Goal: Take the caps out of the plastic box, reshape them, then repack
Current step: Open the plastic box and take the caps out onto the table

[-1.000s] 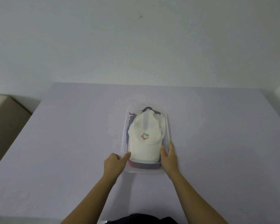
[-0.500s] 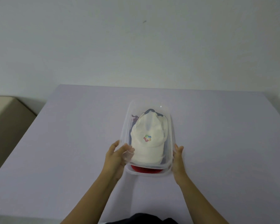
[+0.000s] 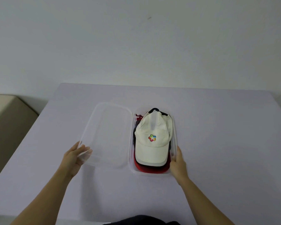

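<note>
Left hand [image 3: 73,157] fingers pinching lid [image 3: 107,135] left of box [image 3: 174,143], clearing caps [image 3: 152,138]; right hand [image 3: 177,163] fingers pressed together, bracing box wall.

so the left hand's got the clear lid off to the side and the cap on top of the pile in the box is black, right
Not quite. The head view shows the top cap is a cream baseball cap with a multicoloured logo. The left hand does hold the clear plastic lid beside the clear plastic box.

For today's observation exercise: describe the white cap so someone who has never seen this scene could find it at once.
On the table stands a clear box, its lid off to the left. The white cap lies on top of the stack inside, brim toward the viewer. Unlike the dark and red caps beneath, it bears a multicoloured logo.
</note>
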